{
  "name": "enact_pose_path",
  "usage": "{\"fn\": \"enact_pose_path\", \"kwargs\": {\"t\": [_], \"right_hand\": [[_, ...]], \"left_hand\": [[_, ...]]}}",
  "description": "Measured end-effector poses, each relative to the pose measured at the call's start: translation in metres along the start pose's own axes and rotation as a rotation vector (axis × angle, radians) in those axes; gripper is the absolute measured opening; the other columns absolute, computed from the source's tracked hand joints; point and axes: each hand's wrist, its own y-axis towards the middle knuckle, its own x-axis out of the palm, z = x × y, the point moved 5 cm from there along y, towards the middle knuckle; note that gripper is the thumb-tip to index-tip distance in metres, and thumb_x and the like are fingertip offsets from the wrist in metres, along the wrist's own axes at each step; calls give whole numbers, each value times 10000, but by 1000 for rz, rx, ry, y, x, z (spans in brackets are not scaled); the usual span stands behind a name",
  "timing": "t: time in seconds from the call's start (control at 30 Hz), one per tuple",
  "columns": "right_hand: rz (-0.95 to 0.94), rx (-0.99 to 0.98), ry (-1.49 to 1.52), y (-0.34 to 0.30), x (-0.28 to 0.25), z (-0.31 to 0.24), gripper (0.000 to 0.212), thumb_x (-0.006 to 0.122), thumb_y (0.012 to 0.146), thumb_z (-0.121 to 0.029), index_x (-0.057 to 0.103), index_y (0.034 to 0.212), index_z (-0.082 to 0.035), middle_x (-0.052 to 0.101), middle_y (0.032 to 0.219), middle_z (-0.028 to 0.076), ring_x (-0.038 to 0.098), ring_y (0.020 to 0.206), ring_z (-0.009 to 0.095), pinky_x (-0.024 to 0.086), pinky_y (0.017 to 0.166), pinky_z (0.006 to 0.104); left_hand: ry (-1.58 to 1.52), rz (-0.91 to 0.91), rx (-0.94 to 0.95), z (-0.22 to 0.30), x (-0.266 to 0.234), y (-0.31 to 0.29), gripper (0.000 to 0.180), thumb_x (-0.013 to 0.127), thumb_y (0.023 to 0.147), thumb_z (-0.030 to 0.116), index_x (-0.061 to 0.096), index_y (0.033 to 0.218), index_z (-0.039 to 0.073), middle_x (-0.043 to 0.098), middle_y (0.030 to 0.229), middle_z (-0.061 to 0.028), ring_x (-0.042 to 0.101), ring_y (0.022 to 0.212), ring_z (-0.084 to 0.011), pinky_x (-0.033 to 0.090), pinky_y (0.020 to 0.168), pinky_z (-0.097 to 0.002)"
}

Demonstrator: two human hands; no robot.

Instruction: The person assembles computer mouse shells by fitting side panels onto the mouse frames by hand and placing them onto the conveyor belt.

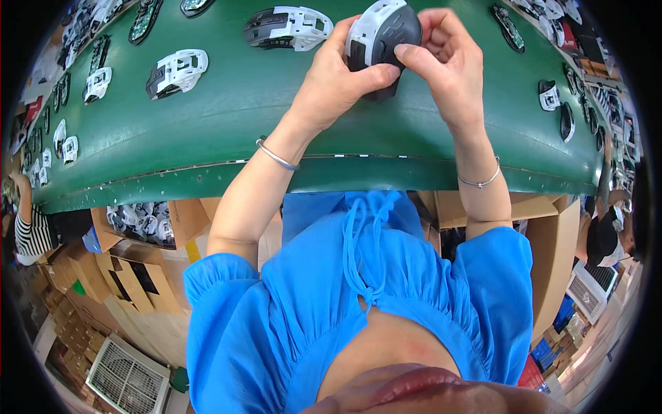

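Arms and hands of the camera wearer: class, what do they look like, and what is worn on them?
The left hand and right hand wear no gloves. A silvery bangle circles the left wrist; a thinner silvery bracelet circles the right. The left sleeve and right sleeve are loose, plain blue and gathered, ending near the elbows.
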Motion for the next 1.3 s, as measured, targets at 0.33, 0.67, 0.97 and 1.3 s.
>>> {"fn": "enact_pose_path", "kwargs": {"t": [0.33, 0.67, 0.97, 1.3], "right_hand": [[-262, 32, 17, 4, -18, -28, 679, 820, 649, -86, 544, 1255, 46, 614, 1144, 91, 560, 1111, 190, 447, 952, 315], [-445, 17, -261, -10, -26, -22, 697, 844, 587, -139, 596, 1217, 26, 637, 1185, 130, 596, 1120, 219, 426, 1014, 330], [-410, 264, -188, -7, -30, -8, 579, 843, 632, -101, 624, 1139, 72, 684, 1036, 117, 636, 922, 147, 487, 868, 258], [-427, 306, -72, -22, -38, 16, 540, 812, 693, -177, 609, 1121, 83, 675, 1002, 120, 628, 894, 157, 496, 823, 271]], "left_hand": [[522, -139, 151, 11, 12, -9, 675, 750, 737, 156, 414, 1302, -1, 556, 1122, -80, 556, 1026, -150, 464, 890, -269], [465, -130, 120, 9, 18, -15, 675, 840, 628, 225, 551, 1188, -16, 625, 1072, -131, 628, 984, -217, 511, 843, -331], [442, -206, -193, 4, 15, -10, 643, 790, 750, 123, 476, 1274, -76, 592, 1151, -115, 578, 1054, -172, 467, 921, -296], [743, -278, -347, 8, 5, -8, 620, 818, 670, 299, 622, 1118, -82, 690, 933, -147, 659, 794, -166, 519, 751, -277]]}}
